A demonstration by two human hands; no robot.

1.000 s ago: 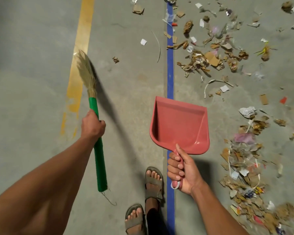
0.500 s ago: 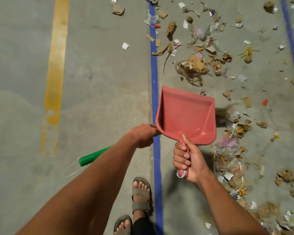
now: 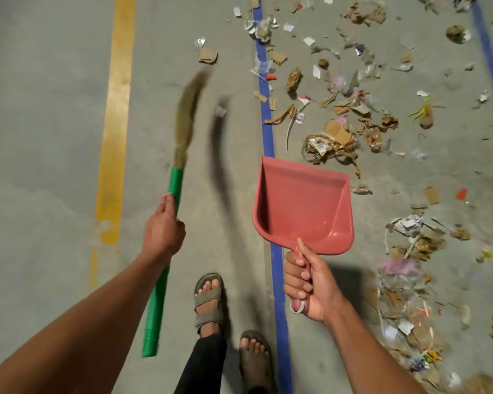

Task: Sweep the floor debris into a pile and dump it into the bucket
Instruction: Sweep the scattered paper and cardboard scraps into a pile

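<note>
My left hand [image 3: 162, 231] grips the green handle of a straw broom [image 3: 174, 186]. Its blurred bristle head points up and away, left of the blue floor line. A red plastic dustpan [image 3: 305, 206] hangs in the air, its mouth facing away, and my right hand [image 3: 310, 285] holds its handle. Scattered debris [image 3: 339, 129] of cardboard scraps, paper and plastic lies on the concrete to the right of the blue line, with a second stretch of debris [image 3: 407, 265] at the right edge. No bucket is in view.
A blue floor line [image 3: 268, 137] runs up the middle and a yellow floor line [image 3: 114, 132] runs at the left. Another blue line [image 3: 490, 66] shows at the far right. My sandalled feet [image 3: 211, 300] stand at the bottom centre. A few cardboard scraps [image 3: 208, 56] lie left of the blue line.
The broom has swung back from behind the dustpan to the left, its bristles now pointing forward. The dustpan stays in my right hand, and the view has shifted slightly.
</note>
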